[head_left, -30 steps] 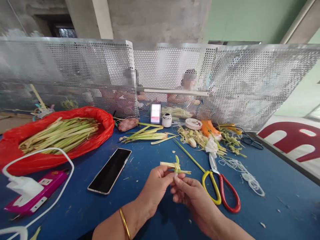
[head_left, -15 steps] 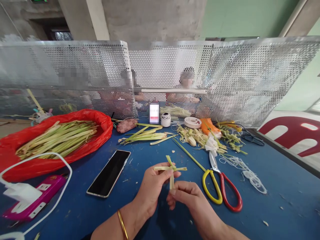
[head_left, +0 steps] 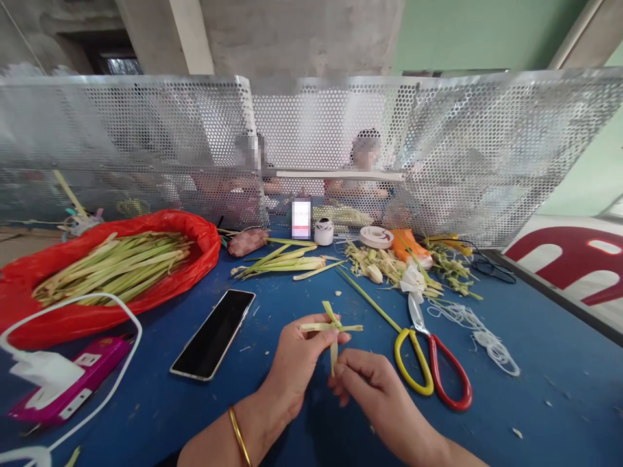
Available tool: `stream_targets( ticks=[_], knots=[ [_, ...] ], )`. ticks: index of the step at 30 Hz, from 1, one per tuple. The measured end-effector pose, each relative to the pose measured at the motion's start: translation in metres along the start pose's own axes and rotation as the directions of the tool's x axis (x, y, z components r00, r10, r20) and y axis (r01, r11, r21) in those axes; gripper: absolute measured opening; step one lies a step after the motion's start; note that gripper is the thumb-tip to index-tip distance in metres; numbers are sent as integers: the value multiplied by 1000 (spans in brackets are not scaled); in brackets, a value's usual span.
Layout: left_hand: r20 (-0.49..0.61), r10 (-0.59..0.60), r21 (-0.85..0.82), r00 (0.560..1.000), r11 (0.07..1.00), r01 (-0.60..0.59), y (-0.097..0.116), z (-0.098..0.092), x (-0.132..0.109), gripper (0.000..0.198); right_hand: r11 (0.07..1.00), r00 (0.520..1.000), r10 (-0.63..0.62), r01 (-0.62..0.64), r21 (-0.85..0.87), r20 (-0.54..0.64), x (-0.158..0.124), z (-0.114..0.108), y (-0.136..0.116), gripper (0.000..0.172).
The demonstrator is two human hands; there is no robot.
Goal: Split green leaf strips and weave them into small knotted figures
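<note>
Pale green leaf strips (head_left: 333,324) cross each other in a small knot, their ends sticking out on several sides. My left hand (head_left: 299,353) pinches this crossing between thumb and fingers; a gold bangle circles the wrist. Just below, my right hand (head_left: 363,383) has its thumb and fingertips closed on the lower end of the strip that hangs down. Scissors (head_left: 431,363) with one yellow and one red handle lie on the blue table to the right of my hands. Beyond my hands rests a bunch of cut leaf stalks (head_left: 287,263).
On the left are a red plastic bag (head_left: 207,243) of long leaves, a black-screened phone (head_left: 214,334) and a purple power strip (head_left: 100,366). Leaf scraps (head_left: 370,263), a tape roll (head_left: 376,237) and white string (head_left: 491,344) lie right. Behind a perforated metal screen (head_left: 316,110) people sit.
My right hand has shifted very slightly down and to the right along the hanging strip, its fingers curled more. My left hand keeps its hold on the crossing.
</note>
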State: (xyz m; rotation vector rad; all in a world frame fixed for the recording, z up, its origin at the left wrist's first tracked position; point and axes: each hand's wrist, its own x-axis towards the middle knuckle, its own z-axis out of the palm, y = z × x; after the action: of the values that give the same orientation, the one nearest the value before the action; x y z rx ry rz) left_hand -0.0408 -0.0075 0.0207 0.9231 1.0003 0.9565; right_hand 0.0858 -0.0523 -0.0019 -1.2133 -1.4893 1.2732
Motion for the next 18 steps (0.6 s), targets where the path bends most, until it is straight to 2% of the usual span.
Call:
stream_targets(
  ticks=[2, 4, 6, 7, 9, 12, 15, 18],
  knots=[
    [-3, 5, 0, 1000, 1000, -5, 1, -1, 1, 31, 978, 995, -99, 94, -187, -18, -2, -6, -1, 32],
    [16, 10, -5, 1000, 1000, -10, 3, -2, 2, 29, 904, 965, -226, 156, -397, -135, -2, -18, -5, 32],
    [45, -6, 4, 999, 1000, 6, 5, -3, 2, 27, 836, 907, -319, 132, -533, -275, 1, -30, -10, 26],
    [58, -23, 15, 998, 1000, 22, 7, -4, 1, 26, 824, 891, -334, 116, -554, -309, 3, -35, -12, 23],
    [75, -54, 33, 996, 998, 51, 8, -5, 0, 26, 825, 915, -318, 137, -548, -249, 7, -40, -14, 20],
    [111, -72, 69, 991, 996, 64, 7, -6, -1, 28, 834, 957, -271, 181, -521, -100, 10, -34, -11, 26],
    [152, -65, 133, 986, 990, 44, 3, -4, -2, 29, 847, 962, -254, 169, -504, -104, 7, -23, -5, 26],
    [143, -42, 171, 989, 985, 17, 0, -2, -1, 30, 879, 975, -201, 138, -456, -94, 5, -18, -1, 24]
  ],
)
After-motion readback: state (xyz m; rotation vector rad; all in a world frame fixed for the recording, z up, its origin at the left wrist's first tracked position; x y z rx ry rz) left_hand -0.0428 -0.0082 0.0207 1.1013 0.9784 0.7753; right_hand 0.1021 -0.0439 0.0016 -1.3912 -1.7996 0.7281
